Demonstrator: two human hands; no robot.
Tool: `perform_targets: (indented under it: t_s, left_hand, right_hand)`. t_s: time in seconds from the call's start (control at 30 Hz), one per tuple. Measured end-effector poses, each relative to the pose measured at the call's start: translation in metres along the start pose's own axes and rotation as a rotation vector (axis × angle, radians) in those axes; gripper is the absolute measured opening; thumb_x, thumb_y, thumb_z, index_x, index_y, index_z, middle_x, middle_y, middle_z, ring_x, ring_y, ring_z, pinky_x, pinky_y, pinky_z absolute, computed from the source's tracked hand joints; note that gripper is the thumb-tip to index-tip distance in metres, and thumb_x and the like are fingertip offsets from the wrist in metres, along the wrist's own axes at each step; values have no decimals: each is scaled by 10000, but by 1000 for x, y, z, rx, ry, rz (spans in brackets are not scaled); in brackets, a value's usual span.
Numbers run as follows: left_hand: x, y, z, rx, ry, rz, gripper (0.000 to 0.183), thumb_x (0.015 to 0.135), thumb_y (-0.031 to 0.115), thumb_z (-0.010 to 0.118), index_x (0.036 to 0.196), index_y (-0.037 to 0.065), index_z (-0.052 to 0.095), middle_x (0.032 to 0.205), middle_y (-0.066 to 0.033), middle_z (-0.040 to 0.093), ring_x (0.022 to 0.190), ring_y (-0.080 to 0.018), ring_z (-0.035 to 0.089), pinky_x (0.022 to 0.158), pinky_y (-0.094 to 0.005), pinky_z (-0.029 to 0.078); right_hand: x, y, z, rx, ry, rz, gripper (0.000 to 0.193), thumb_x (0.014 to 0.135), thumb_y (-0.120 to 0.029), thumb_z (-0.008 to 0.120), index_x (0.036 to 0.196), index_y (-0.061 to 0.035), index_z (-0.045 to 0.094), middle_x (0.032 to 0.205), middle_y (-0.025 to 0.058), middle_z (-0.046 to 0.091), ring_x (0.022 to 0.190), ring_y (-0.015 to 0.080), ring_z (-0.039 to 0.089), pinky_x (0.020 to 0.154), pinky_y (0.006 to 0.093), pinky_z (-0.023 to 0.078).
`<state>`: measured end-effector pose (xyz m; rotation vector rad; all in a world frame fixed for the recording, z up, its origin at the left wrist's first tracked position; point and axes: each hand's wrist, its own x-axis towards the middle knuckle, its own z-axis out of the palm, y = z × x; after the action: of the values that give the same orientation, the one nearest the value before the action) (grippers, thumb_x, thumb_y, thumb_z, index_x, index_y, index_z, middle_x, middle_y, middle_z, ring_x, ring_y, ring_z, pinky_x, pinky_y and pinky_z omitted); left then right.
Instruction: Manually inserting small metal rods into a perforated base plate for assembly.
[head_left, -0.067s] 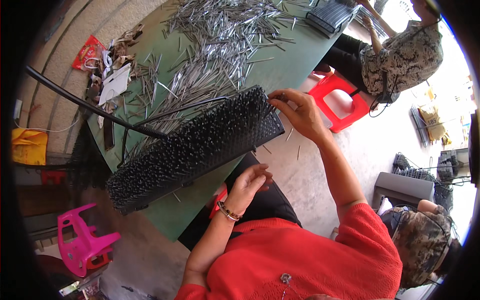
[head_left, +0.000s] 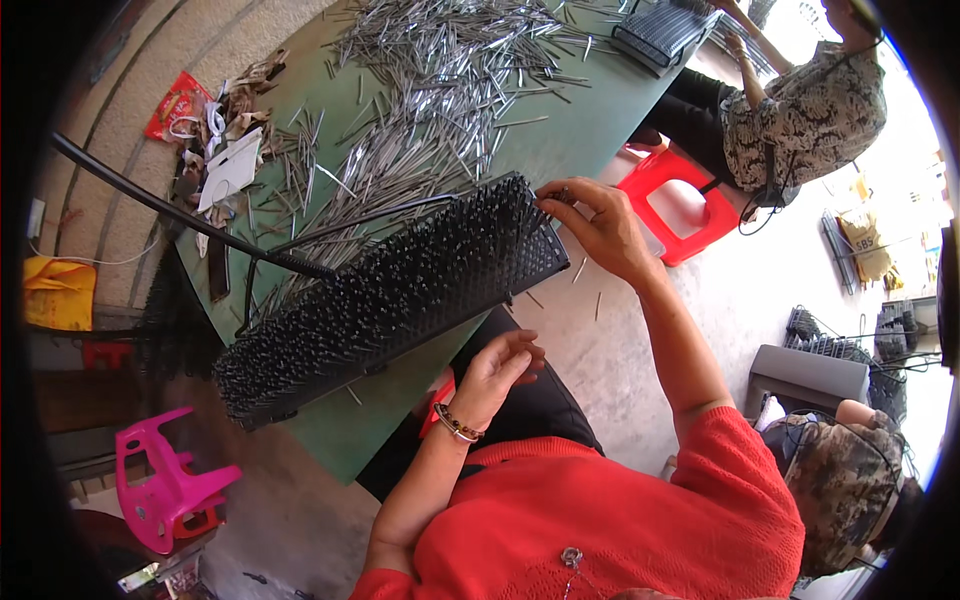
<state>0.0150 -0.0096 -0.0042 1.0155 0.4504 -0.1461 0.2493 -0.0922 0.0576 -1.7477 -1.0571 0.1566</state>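
A long black block with dense, shiny-tipped bristles [head_left: 375, 285] lies slantwise over the near edge of the green table [head_left: 570, 145]. At its right end, the thumb and fingers of my right hand [head_left: 605, 230] pinch together beside the last bristles. Small dark pieces [head_left: 564, 195] show between those fingers, too small to name. Below the block, over my lap, is my left hand [head_left: 500, 370], its fingers loosely bent and apart, with nothing visible in them. It does not touch the block.
Loose thin metal strips [head_left: 430, 110] are heaped on the table. A black curved tube [head_left: 190, 212] reaches to the block. A red stool [head_left: 680, 205] stands beside a seated person [head_left: 800, 120] at the far right. A pink plastic chair [head_left: 165, 475] is at the lower left.
The fingers of my right hand shift very slightly around the small dark pieces. The block and my left hand stay where they were.
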Motion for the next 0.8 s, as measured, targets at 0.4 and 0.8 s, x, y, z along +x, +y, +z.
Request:
perform_targets:
  t_s: [0.4,0.8]
  left_hand:
    - [0,0,0,-21,1,-31,284,943,148,505,1208,46,517,1058,-58,607,951,-139,594,838,-289,494]
    - [-3,0,1,-34,17,-36,280,939,151,514,1196,43,524,1042,-55,611,930,-130,594,831,-279,495]
  right_hand:
    - [-3,5,3,-68,149,149,176,826,-116,650,960,-1,648,824,157,671,727,206,663,644,300,496]
    - [-7,1,10,-180,-11,-82,176,794,-98,657,948,-16,639,851,145,643,790,311,616,723,366,483]
